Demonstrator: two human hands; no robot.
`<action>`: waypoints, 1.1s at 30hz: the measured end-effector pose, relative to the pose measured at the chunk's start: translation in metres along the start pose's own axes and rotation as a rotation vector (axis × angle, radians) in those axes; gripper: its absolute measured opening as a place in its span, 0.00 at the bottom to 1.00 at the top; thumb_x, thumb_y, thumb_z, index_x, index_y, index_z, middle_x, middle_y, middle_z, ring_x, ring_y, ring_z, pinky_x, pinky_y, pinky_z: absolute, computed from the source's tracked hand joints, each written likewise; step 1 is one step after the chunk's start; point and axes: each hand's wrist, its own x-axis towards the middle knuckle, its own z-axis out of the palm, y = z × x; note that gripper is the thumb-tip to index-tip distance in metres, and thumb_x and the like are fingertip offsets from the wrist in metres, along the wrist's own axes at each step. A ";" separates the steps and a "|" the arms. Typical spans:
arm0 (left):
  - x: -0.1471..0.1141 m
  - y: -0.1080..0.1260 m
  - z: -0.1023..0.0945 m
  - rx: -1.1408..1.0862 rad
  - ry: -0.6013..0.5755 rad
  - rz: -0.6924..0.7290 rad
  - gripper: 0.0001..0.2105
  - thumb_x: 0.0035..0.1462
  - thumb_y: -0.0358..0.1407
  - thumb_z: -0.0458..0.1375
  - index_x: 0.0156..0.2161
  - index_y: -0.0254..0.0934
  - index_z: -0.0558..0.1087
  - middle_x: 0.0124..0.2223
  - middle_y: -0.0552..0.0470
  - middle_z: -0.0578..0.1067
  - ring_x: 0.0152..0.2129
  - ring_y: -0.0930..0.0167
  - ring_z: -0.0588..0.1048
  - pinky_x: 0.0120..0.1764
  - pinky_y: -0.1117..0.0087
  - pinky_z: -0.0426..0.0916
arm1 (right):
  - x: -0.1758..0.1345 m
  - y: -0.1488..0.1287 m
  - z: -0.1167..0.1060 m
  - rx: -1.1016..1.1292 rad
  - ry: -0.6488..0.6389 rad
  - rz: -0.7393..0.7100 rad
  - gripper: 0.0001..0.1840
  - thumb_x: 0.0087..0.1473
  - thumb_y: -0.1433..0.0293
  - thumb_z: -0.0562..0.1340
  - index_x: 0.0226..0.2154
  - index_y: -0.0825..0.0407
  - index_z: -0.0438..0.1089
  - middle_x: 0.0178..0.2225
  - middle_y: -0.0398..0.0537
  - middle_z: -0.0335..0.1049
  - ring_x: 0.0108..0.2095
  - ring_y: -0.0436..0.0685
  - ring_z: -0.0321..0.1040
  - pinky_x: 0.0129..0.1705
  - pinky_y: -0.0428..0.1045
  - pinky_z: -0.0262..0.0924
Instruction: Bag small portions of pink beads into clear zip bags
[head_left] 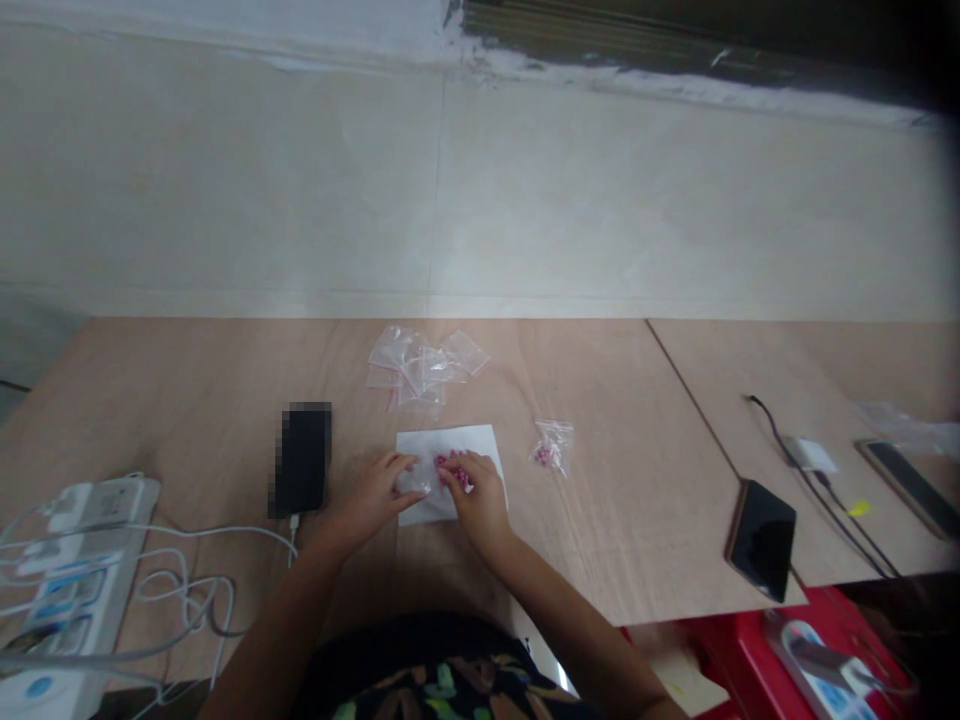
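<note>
On a white sheet of paper lies a small heap of pink beads. My right hand is over the heap, thumb and fingertips pinched together among the beads. Just left of it, my left hand grips a small clear plastic bag between thumb and fingers, its edge resting on the paper. To the right of the paper is a clear zip bag with a few pink beads inside. Several flat clear zip bags lie in a loose pile beyond the paper.
A black phone with a white cable lies left of the paper. At the far left are a power strip and tangled cables. A second phone, a charger and another phone lie right. A red stool stands below the edge.
</note>
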 end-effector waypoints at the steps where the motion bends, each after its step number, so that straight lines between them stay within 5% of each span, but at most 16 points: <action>1: 0.000 0.002 0.000 -0.006 -0.002 0.005 0.19 0.47 0.39 0.58 0.46 0.38 0.66 0.43 0.48 0.69 0.40 0.66 0.68 0.43 0.65 0.63 | 0.003 -0.003 0.000 0.024 -0.027 -0.024 0.06 0.49 0.72 0.58 0.26 0.50 0.70 0.28 0.45 0.70 0.34 0.55 0.63 0.41 0.52 0.53; 4: 0.001 0.005 -0.002 -0.012 0.013 0.006 0.19 0.47 0.38 0.59 0.45 0.37 0.66 0.43 0.48 0.69 0.41 0.65 0.67 0.45 0.64 0.62 | 0.010 0.001 -0.004 0.037 -0.046 -0.024 0.06 0.49 0.71 0.57 0.27 0.50 0.71 0.28 0.45 0.71 0.33 0.54 0.64 0.40 0.50 0.54; 8: 0.002 0.006 -0.004 -0.005 0.026 -0.020 0.17 0.46 0.36 0.60 0.44 0.37 0.68 0.43 0.47 0.69 0.42 0.64 0.67 0.45 0.64 0.61 | 0.022 0.030 -0.008 -0.241 0.067 0.140 0.07 0.48 0.71 0.57 0.29 0.54 0.71 0.31 0.52 0.70 0.35 0.57 0.62 0.38 0.51 0.53; 13: 0.002 0.006 -0.003 -0.024 0.006 -0.026 0.18 0.47 0.37 0.59 0.45 0.37 0.67 0.43 0.47 0.68 0.42 0.65 0.67 0.44 0.65 0.62 | 0.034 0.057 -0.003 -0.429 -0.002 0.196 0.06 0.45 0.74 0.57 0.25 0.54 0.70 0.28 0.54 0.69 0.33 0.59 0.60 0.36 0.50 0.52; 18: 0.002 0.006 -0.002 -0.015 0.008 -0.039 0.18 0.46 0.37 0.59 0.45 0.37 0.67 0.43 0.47 0.68 0.41 0.65 0.67 0.45 0.63 0.62 | 0.032 0.040 -0.006 -0.276 0.062 0.135 0.06 0.46 0.73 0.57 0.24 0.53 0.69 0.27 0.49 0.69 0.33 0.56 0.61 0.38 0.50 0.51; 24: 0.005 0.008 -0.001 -0.059 0.010 -0.035 0.17 0.47 0.38 0.58 0.44 0.38 0.67 0.43 0.47 0.68 0.40 0.66 0.67 0.43 0.65 0.64 | 0.021 0.010 -0.006 -0.062 -0.063 -0.031 0.06 0.48 0.69 0.57 0.29 0.51 0.70 0.29 0.45 0.69 0.33 0.54 0.61 0.39 0.49 0.52; 28: 0.004 0.007 -0.002 -0.029 0.024 -0.037 0.18 0.46 0.38 0.59 0.45 0.39 0.67 0.44 0.48 0.69 0.42 0.64 0.67 0.46 0.63 0.61 | 0.028 0.029 -0.001 -0.247 0.048 0.106 0.07 0.47 0.71 0.57 0.29 0.54 0.70 0.31 0.52 0.68 0.36 0.58 0.59 0.39 0.51 0.52; 33: 0.003 0.005 -0.003 -0.003 0.015 -0.037 0.18 0.47 0.38 0.59 0.45 0.37 0.68 0.43 0.47 0.69 0.41 0.64 0.67 0.45 0.63 0.62 | 0.038 0.052 0.007 -0.374 -0.020 0.120 0.05 0.45 0.74 0.58 0.24 0.53 0.71 0.28 0.52 0.69 0.33 0.57 0.60 0.36 0.50 0.51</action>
